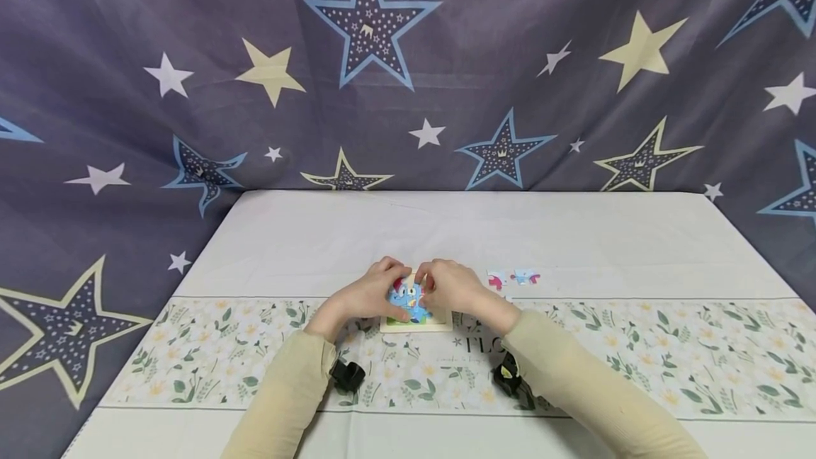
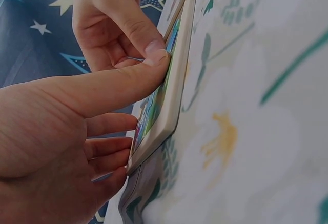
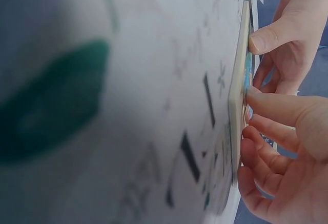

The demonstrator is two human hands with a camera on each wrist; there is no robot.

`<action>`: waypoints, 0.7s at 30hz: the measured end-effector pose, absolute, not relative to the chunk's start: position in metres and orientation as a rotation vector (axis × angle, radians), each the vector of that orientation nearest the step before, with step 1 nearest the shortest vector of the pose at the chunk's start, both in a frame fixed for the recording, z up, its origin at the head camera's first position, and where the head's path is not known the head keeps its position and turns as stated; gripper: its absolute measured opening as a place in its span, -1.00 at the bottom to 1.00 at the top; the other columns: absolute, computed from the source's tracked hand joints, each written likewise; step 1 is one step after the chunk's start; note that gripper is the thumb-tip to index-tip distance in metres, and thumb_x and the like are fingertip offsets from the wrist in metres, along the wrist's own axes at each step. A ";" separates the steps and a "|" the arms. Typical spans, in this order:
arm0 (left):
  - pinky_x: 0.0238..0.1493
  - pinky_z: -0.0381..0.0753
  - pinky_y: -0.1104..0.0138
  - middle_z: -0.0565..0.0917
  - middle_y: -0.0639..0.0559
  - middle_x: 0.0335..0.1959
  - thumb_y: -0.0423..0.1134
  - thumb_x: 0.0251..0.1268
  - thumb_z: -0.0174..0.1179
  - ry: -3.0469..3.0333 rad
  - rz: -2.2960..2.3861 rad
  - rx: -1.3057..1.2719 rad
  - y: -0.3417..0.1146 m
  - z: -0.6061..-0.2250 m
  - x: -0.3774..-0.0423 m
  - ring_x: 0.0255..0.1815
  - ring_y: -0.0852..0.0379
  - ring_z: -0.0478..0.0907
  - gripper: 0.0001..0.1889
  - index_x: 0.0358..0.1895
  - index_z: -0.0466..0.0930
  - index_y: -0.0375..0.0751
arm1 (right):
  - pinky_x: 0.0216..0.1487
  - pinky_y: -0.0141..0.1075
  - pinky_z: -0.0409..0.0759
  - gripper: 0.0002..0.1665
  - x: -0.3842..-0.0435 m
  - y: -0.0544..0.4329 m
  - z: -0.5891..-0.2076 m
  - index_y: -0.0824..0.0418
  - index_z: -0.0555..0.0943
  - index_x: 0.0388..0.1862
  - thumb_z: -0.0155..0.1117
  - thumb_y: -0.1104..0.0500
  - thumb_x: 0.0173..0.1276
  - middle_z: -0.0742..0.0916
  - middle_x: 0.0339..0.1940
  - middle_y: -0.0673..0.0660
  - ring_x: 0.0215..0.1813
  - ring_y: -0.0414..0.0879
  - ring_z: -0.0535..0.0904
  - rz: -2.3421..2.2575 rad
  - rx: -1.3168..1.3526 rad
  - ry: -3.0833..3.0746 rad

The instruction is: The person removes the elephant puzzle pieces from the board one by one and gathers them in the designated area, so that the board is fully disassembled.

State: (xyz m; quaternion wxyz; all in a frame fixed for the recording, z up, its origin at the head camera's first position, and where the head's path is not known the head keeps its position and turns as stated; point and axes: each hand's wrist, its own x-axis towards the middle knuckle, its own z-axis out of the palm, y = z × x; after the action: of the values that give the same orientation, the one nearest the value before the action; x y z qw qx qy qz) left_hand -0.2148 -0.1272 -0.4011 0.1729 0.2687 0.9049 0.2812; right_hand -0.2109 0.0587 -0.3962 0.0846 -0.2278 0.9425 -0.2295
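A small jigsaw puzzle with a blue cartoon picture lies in a pale wooden tray on the table. My left hand lies along its left side, with the thumb extended over the picture and the other fingertips at the tray's edge in the left wrist view. From the right, my right hand reaches over the tray with bent fingers. Between its thumb and index finger a bit of a blue puzzle piece shows in the right wrist view; the fingers hide most of it. Both thumbs are close together over the picture.
Beyond my right wrist lie loose puzzle pieces, a pink and white one and a blue one with red. A floral printed band crosses the white table cover. A star-patterned curtain hangs behind the table.
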 end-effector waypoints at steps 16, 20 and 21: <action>0.22 0.26 0.08 0.19 -0.09 0.26 -0.10 -0.04 0.37 2.567 0.782 0.747 -0.128 -0.401 -0.215 0.28 -0.05 0.10 -0.15 0.35 0.17 -0.24 | -0.35 -0.29 0.46 -0.69 -0.210 0.058 -0.393 0.08 0.55 -0.24 0.43 0.17 0.02 0.63 -0.36 -0.01 -0.38 -0.20 0.49 -0.710 -0.692 2.804; 0.21 0.26 0.06 0.21 -0.09 0.24 -0.10 -0.05 0.38 2.565 0.794 0.752 -0.127 -0.401 -0.215 0.26 -0.05 0.12 -0.15 0.35 0.18 -0.24 | -0.37 -0.30 0.46 -0.69 -0.210 0.059 -0.393 0.06 0.52 -0.27 0.44 0.17 0.01 0.65 -0.37 -0.03 -0.39 -0.21 0.50 -0.734 -0.701 2.803; 0.21 0.25 0.06 0.21 -0.09 0.23 -0.10 -0.04 0.38 2.565 0.795 0.756 -0.127 -0.401 -0.215 0.26 -0.05 0.12 -0.15 0.34 0.18 -0.24 | -0.37 -0.30 0.46 -0.68 -0.210 0.059 -0.393 0.06 0.51 -0.27 0.44 0.17 0.01 0.65 -0.37 -0.03 -0.39 -0.21 0.51 -0.741 -0.702 2.802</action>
State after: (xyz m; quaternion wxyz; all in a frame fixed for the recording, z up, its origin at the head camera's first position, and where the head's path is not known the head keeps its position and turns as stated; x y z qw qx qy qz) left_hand -0.2153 -0.1273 -0.4012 0.1749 0.2668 0.9053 0.2806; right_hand -0.2096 0.0587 -0.3929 0.0796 -0.2346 0.9367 -0.2476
